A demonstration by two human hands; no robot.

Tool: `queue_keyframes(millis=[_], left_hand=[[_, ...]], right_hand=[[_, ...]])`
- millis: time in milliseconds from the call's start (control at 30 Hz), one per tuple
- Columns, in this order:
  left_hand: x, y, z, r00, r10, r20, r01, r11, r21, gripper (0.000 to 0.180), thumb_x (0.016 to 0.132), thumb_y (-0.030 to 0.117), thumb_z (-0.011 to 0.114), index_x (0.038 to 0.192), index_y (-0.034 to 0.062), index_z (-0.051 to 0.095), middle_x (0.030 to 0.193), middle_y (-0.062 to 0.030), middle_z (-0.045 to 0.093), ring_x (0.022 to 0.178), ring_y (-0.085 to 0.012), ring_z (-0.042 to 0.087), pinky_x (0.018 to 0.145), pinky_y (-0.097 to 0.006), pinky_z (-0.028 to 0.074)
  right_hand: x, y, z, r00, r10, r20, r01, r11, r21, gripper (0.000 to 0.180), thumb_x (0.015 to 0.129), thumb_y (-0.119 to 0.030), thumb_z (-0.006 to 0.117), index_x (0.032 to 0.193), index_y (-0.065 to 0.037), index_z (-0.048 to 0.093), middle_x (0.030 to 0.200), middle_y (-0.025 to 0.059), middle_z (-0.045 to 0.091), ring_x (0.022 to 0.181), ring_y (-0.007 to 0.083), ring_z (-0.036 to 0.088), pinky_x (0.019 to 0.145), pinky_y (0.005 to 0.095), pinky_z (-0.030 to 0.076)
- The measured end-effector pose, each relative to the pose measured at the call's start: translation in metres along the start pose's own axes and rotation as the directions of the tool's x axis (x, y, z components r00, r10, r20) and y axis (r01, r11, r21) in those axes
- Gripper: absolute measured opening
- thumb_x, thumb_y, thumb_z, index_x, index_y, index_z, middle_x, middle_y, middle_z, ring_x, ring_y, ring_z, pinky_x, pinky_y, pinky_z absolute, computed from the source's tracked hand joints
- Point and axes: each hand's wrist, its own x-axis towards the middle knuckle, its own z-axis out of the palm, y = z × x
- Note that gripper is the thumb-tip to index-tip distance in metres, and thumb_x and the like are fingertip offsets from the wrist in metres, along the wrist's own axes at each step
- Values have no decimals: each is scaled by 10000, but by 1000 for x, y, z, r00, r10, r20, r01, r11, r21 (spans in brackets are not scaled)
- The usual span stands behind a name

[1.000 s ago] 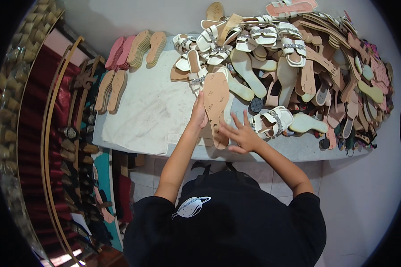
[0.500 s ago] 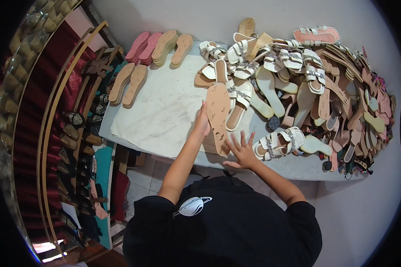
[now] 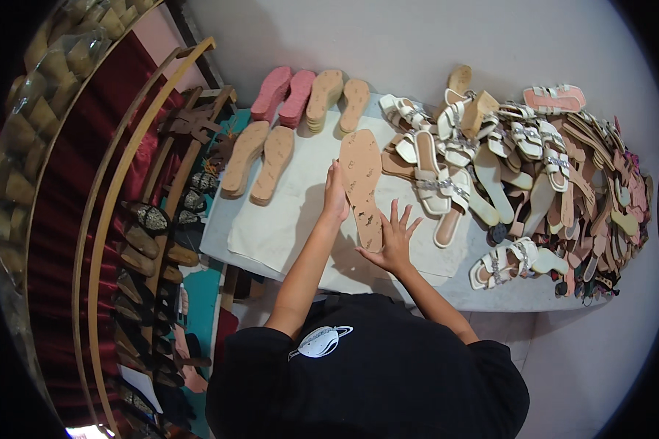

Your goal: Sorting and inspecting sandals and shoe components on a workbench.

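Note:
My left hand grips a tan insole by its left edge, fingers behind it and thumb along the side. The insole is held nearly upright above the white cloth, its wide end pointing away from me and small dark marks on its face. Beside the narrow heel end is my right hand, open with fingers spread, its thumb at the heel's lower edge. Closest on the right lie white strapped sandals with silvery trim.
Stacks of tan insoles and pink insoles stand at the table's far left. A large heap of sandals and soles covers the right side. Left of the table, wooden racks hold shoes, with a dark red curtain beside them.
The view has swung left, so the table's things appear farther right. The insole has moved left, away from the white sandals. My right hand has come closer to its heel end.

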Motion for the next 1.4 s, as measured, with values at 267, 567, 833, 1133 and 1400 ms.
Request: queue_keyframes(millis=[267, 567, 833, 1133, 1400], left_hand=[[10, 50, -18, 998, 12, 64, -30, 959, 282, 457, 942, 350, 335, 1289, 104, 169, 1267, -135, 358, 1112, -192, 412, 932, -305, 334], [50, 78, -56, 951, 71, 300, -255, 729, 636, 527, 944, 396, 248, 1310, 26, 331, 1348, -112, 324, 1238, -219, 308, 1023, -350, 216], [150, 102, -81, 894, 241, 377, -447, 513, 733, 464, 953, 326, 222, 1282, 52, 402, 1338, -113, 348, 1270, -303, 220, 1055, -385, 131], [222, 94, -101, 934, 178, 310, -349, 265, 899, 499, 941, 389, 224, 1283, 73, 405, 1325, -83, 383, 1245, -310, 235, 1045, -398, 130], [245, 75, -120, 953, 134, 272, -289, 124, 949, 458, 939, 359, 254, 1285, 104, 412, 1322, -44, 398, 1226, -259, 245, 1023, -433, 93]], right_hand=[[68, -33, 47, 979, 123, -162, -110, 990, 88, 908, 616, -519, 677, 1298, -43, 314, 1418, 207, 142, 1300, 438, -56, 903, 648, -149], [167, -24, 84, 969, 135, -209, -108, 985, 135, 947, 640, -526, 670, 1324, -16, 259, 1418, 222, 110, 1295, 445, -71, 908, 652, -120], [251, -10, 113, 989, 118, -95, -105, 986, 128, 965, 663, -580, 619, 1337, -2, 241, 1416, 235, 93, 1295, 452, -44, 896, 672, -94], [300, 21, 166, 978, 198, -63, -198, 980, 15, 943, 643, -571, 627, 1337, -42, 270, 1422, 217, 85, 1292, 458, -13, 878, 709, -57], [307, 36, 191, 957, 287, 40, -288, 958, 6, 945, 638, -559, 629, 1345, -55, 257, 1427, 206, 64, 1289, 466, -17, 855, 734, -41]])
